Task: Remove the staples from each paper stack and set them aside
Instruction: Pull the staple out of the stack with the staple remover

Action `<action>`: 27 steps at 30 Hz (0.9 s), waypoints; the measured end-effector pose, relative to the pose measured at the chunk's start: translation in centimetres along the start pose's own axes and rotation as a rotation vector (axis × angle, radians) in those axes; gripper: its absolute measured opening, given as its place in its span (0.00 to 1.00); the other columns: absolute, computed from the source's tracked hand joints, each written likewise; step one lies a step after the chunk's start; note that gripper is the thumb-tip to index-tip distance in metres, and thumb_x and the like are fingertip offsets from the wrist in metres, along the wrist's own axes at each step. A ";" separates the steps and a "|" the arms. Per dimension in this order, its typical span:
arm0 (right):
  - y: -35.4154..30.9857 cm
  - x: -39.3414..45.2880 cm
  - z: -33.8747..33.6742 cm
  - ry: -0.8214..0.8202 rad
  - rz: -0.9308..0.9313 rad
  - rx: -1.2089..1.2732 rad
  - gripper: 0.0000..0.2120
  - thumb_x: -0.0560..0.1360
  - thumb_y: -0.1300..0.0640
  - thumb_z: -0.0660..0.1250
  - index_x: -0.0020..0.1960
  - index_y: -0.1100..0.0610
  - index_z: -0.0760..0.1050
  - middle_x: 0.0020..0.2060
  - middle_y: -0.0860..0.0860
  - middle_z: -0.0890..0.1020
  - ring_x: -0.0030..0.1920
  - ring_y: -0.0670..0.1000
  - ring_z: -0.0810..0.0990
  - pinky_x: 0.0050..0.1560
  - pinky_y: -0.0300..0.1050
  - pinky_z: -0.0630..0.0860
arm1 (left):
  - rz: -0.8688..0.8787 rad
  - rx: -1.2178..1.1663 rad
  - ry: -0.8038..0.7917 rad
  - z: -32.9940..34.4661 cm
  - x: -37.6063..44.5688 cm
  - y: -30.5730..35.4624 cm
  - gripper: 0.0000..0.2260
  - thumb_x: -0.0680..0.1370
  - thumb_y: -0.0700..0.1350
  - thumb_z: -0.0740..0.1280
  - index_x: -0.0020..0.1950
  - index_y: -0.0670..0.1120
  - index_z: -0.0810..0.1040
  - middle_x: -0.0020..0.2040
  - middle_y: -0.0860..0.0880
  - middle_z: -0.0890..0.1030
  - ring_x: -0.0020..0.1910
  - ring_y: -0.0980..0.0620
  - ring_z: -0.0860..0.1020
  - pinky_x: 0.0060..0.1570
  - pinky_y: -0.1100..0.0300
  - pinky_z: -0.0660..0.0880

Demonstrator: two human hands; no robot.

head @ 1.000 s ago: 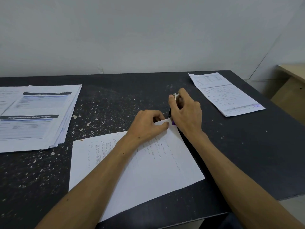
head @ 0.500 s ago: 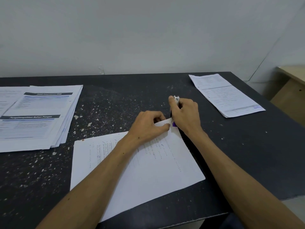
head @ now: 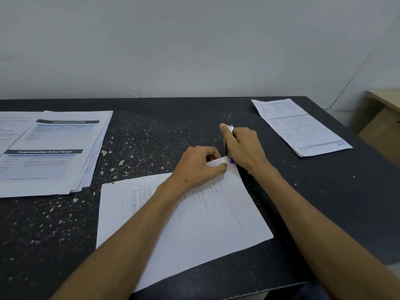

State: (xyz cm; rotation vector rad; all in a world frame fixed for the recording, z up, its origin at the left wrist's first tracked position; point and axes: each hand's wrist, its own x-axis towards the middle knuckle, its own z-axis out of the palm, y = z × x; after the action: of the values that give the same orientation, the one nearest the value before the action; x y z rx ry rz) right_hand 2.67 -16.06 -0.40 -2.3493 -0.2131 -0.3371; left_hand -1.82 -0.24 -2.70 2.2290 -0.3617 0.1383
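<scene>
A white paper stack (head: 201, 224) lies tilted on the black table (head: 313, 202) in front of me. My left hand (head: 199, 163) pinches the stack's far top corner, thumb on the sheet. My right hand (head: 242, 146) grips a stapler (head: 229, 128) with a metal end and a purple part showing; it stands on end against that same corner. The hands hide most of the tool. No staple is visible.
A thick pile of printed papers (head: 52, 148) lies at the left. Another printed stack (head: 298, 126) sits at the far right of the table. A wooden desk (head: 385, 118) stands beyond the table's right edge. A white wall runs behind.
My right hand has shifted slightly on the tool, fingers curling tighter round it. The left hand stays pinching the corner. The paper has barely moved.
</scene>
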 end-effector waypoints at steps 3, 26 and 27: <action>0.1 0.1 0.0 -0.035 -0.019 0.004 0.32 0.84 0.39 0.57 0.35 0.64 0.75 0.26 0.53 0.77 0.30 0.55 0.77 0.42 0.61 0.80 | 0.006 -0.008 0.001 0.0 0.0 -0.1 0.03 0.73 0.49 0.74 0.42 0.51 0.84 0.38 0.55 0.85 0.38 0.56 0.82 0.43 0.58 0.80; -0.2 0.0 -0.3 -0.101 -0.079 0.003 0.30 0.85 0.41 0.57 0.32 0.59 0.69 0.24 0.50 0.71 0.26 0.48 0.68 0.32 0.48 0.68 | 0.022 -0.053 -0.012 -0.1 0.1 -0.1 0.02 0.74 0.47 0.74 0.43 0.50 0.85 0.38 0.55 0.85 0.39 0.56 0.82 0.42 0.58 0.80; -0.2 0.0 -0.3 -0.102 -0.075 0.003 0.29 0.85 0.41 0.57 0.32 0.59 0.69 0.24 0.50 0.71 0.26 0.48 0.68 0.32 0.48 0.69 | 0.020 -0.055 -0.015 -0.1 0.1 -0.1 0.02 0.74 0.47 0.74 0.43 0.50 0.85 0.38 0.55 0.85 0.39 0.56 0.82 0.43 0.56 0.81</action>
State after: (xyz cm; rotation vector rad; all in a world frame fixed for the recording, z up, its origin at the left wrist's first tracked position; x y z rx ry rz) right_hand 2.57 -16.11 -0.08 -2.3617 -0.3513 -0.2537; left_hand -1.74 -0.10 -2.65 2.1735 -0.3915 0.1214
